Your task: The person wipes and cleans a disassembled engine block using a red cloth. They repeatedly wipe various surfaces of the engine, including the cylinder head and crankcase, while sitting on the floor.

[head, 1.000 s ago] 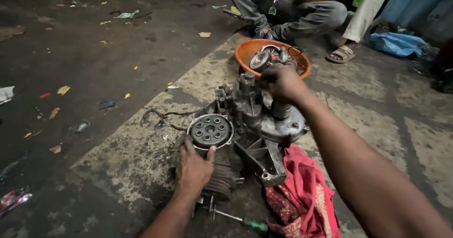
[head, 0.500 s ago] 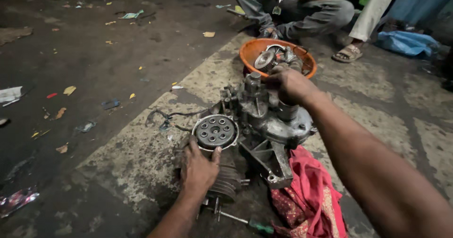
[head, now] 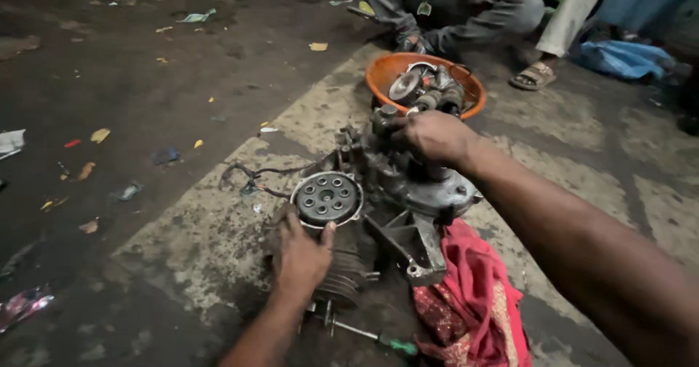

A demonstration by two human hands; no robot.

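Note:
A greasy grey engine block (head: 408, 192) lies on the stained concrete floor. Its round clutch plate (head: 327, 198) with several holes faces up on the left side. My left hand (head: 300, 254) rests on the finned cylinder (head: 342, 283) just below that plate, thumb touching the plate's rim. Over the top of the engine, my right hand (head: 435, 136) is closed around a dark upright part of the casing; what lies under the fingers is hidden.
An orange bowl (head: 384, 72) with metal parts stands behind the engine. A red cloth (head: 473, 301) lies at its right, a green-handled screwdriver (head: 378, 338) in front. Black wires (head: 255, 178) trail left. A person crouches beyond the bowl (head: 466, 10); a sandalled foot (head: 533, 76) is near.
The view has shifted slightly. My right hand has slid a little lower on the engine's top. My left hand stays at the clutch plate.

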